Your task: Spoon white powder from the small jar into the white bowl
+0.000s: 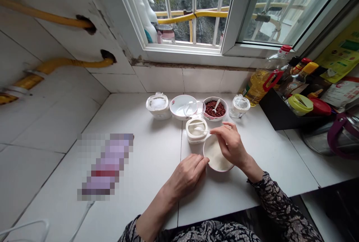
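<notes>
My right hand [231, 141] pinches the handle of a small white spoon [198, 129]. The spoon's bowl is over the open mouth of a cream square jar [193, 139], whose clear lid [193, 109] is tipped back. Below that hand stands a white bowl [221, 170] with pale, fine-looking contents; my right forearm and fingers cover part of it. My left hand [189, 172] lies on the counter with curled fingers, its fingertips holding the bowl's left rim.
Behind stand a lidded jar [158, 113] with white contents, an oval white dish [176, 103], a bowl of red beans [210, 108] with a spoon, and a glass jar [239, 107]. An oil bottle [259, 81] and black condiment box [276, 113] are right; a blurred purple object [109, 163] lies left.
</notes>
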A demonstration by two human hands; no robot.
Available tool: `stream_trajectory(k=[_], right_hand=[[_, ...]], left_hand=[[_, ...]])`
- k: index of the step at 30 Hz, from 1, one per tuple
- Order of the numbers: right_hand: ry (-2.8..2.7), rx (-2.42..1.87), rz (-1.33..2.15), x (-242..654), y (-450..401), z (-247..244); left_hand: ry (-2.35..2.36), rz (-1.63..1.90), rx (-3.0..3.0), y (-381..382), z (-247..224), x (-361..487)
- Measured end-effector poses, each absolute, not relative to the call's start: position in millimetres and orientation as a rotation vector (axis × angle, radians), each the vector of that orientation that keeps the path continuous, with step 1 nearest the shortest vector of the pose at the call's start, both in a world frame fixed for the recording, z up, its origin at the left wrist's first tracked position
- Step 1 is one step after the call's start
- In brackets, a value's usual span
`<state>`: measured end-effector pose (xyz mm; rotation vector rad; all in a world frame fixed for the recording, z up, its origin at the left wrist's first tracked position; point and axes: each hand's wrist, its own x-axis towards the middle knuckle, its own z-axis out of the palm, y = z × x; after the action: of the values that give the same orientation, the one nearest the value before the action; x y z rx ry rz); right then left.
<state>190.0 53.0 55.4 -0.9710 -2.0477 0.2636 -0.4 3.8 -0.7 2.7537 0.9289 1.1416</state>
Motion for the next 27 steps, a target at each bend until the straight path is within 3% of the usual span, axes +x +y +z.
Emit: stream_trajectory(k=[6,16,27], right_hand=[[-1.834,-1.034,0.293,211,47,68],[-2.225,-1.149,0.427,209,51,42],[-1.828,-1.337,0.809,212,49,49]], left_hand=[[0.926,1.152,2.744,4,0,0],[0.92,1.146,2.731,4,-1,-1],[0.911,1.146,2.718,4,-3,-1]])
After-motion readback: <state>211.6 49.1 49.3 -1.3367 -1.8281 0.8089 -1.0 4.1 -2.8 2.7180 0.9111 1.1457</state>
